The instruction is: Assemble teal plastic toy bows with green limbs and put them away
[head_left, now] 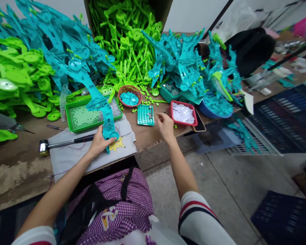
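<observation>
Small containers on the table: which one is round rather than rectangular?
The red mesh basket holding teal pieces, behind the teal tray. The green tray and red tray are rectangular.

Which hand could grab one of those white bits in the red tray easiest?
Probably the right hand. It hovers just left of the red tray of white pieces, fingers free. The left hand is busy gripping the teal plastic part on the grey cloth, farther away.

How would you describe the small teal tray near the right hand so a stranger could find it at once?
On the brown wooden workbench, look between the round red basket and the red rectangular tray of white pieces. The small teal plastic grid tray lies there, just left of the right hand, flat and studded.
</observation>
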### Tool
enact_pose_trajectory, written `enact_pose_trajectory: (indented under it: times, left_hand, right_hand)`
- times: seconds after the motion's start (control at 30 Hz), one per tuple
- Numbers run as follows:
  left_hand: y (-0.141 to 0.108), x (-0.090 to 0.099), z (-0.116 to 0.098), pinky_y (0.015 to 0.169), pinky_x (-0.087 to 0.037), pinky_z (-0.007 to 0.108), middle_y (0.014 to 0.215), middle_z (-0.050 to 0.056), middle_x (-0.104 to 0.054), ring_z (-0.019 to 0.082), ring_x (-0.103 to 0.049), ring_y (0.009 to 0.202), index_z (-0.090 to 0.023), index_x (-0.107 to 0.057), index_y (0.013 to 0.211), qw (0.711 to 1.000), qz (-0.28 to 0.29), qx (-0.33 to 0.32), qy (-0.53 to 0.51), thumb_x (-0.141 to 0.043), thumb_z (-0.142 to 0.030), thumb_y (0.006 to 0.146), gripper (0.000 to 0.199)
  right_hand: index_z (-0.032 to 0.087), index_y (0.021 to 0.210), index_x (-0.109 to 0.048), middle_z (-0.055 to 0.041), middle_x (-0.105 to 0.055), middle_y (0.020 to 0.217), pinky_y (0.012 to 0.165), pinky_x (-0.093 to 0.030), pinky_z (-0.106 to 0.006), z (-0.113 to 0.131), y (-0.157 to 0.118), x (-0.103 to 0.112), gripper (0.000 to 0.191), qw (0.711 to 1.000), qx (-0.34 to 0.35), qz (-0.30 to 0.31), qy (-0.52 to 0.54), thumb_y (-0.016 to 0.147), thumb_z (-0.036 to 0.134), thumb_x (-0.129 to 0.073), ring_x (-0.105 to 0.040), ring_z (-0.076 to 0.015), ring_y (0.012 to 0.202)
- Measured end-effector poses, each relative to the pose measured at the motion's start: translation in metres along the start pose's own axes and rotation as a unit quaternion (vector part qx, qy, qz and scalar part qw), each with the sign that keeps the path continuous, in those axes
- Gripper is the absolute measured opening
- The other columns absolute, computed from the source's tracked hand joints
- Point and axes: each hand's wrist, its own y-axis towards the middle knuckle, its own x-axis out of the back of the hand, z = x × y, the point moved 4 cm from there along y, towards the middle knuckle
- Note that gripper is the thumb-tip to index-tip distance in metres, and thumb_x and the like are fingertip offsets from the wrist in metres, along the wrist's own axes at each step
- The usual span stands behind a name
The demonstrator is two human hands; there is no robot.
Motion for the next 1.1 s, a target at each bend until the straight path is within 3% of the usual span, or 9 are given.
enact_pose_trajectory:
  times: [0.17, 0.37, 0.43, 0.5, 0.63, 0.73, 0.9, 1.1]
  left_hand:
    - [0.000, 0.001, 0.001, 0.084, -0.054, 0.038, 0.100, 0.005, -0.068, 0.024, -0.067, 0.090, -0.019, -0.052, 0.111, 1.000, -0.004, -0.007, -0.001, -0.079, -0.041, 0.060, 0.062]
    - [0.001, -0.001, 0.002, 0.085, -0.054, 0.037, 0.105, 0.006, -0.068, 0.024, -0.067, 0.093, -0.018, -0.050, 0.117, 1.000, -0.004, -0.014, 0.005, -0.079, -0.041, 0.062, 0.066]
    - [0.001, -0.002, 0.003, 0.087, -0.053, 0.038, 0.108, 0.008, -0.067, 0.025, -0.066, 0.095, -0.017, -0.049, 0.119, 1.000, -0.005, -0.009, 0.011, -0.078, -0.041, 0.062, 0.068]
    - [0.001, -0.003, 0.003, 0.090, -0.052, 0.039, 0.110, 0.009, -0.067, 0.026, -0.066, 0.099, -0.017, -0.049, 0.120, 1.000, -0.010, -0.008, 0.025, -0.079, -0.040, 0.061, 0.069]
    - [0.000, -0.004, 0.002, 0.086, -0.053, 0.038, 0.109, 0.007, -0.067, 0.025, -0.066, 0.096, -0.018, -0.050, 0.121, 0.999, -0.012, -0.024, 0.027, -0.078, -0.037, 0.063, 0.067]
    - [0.000, -0.004, 0.004, 0.083, -0.054, 0.037, 0.108, 0.007, -0.068, 0.025, -0.066, 0.094, -0.018, -0.048, 0.123, 0.999, -0.010, -0.030, 0.013, -0.076, -0.034, 0.066, 0.065]
    - [0.002, -0.006, 0.006, 0.086, -0.053, 0.040, 0.111, 0.010, -0.067, 0.028, -0.066, 0.099, -0.017, -0.046, 0.126, 0.999, -0.014, -0.036, 0.013, -0.075, -0.030, 0.065, 0.068]
    - [0.001, -0.008, 0.005, 0.082, -0.054, 0.039, 0.104, 0.008, -0.068, 0.027, -0.067, 0.093, -0.017, -0.049, 0.123, 1.000, 0.002, -0.021, 0.004, -0.075, -0.031, 0.066, 0.064]
  right_hand:
    - [0.019, 0.086, -0.071, -0.0107, -0.072, 0.094, 0.081, -0.048, -0.036, 0.003, 0.018, -0.017, 0.017, 0.991, 0.037, 0.086, -0.097, 0.085, 0.018, -0.054, -0.064, -0.0234, 0.087]
    - [0.018, 0.077, -0.069, -0.0076, -0.071, 0.082, 0.072, -0.047, -0.033, 0.010, 0.016, -0.010, 0.011, 0.989, 0.017, 0.100, -0.111, 0.078, 0.015, -0.059, -0.062, -0.0207, 0.075]
    - [0.019, 0.076, -0.068, -0.0060, -0.070, 0.078, 0.070, -0.048, -0.032, 0.032, 0.006, -0.007, 0.009, 0.995, 0.035, 0.077, -0.047, 0.079, 0.016, -0.060, -0.061, -0.0186, 0.070]
    - [0.020, 0.082, -0.069, -0.0046, -0.070, 0.080, 0.068, -0.049, -0.030, 0.068, -0.008, -0.013, 0.012, 0.993, 0.097, 0.060, 0.044, 0.084, 0.024, -0.059, -0.059, -0.0163, 0.068]
    - [0.024, 0.090, -0.069, -0.0040, -0.069, 0.085, 0.070, -0.051, -0.029, 0.145, -0.028, -0.054, 0.022, 0.957, 0.234, 0.088, 0.150, 0.093, 0.033, -0.050, -0.059, -0.0154, 0.071]
    - [0.022, 0.090, -0.069, -0.0058, -0.068, 0.085, 0.075, -0.051, -0.031, 0.170, -0.025, -0.086, 0.025, 0.953, 0.263, 0.093, 0.117, 0.095, 0.029, -0.046, -0.060, -0.0171, 0.077]
    - [0.022, 0.093, -0.069, -0.0084, -0.067, 0.085, 0.080, -0.050, -0.034, 0.167, -0.018, -0.103, 0.028, 0.952, 0.282, 0.103, 0.051, 0.097, 0.028, -0.042, -0.061, -0.0200, 0.083]
    - [0.026, 0.106, -0.071, -0.0078, -0.067, 0.099, 0.086, -0.053, -0.037, 0.156, -0.025, -0.091, 0.027, 0.952, 0.240, 0.113, 0.151, 0.096, 0.033, -0.047, -0.064, -0.0210, 0.094]
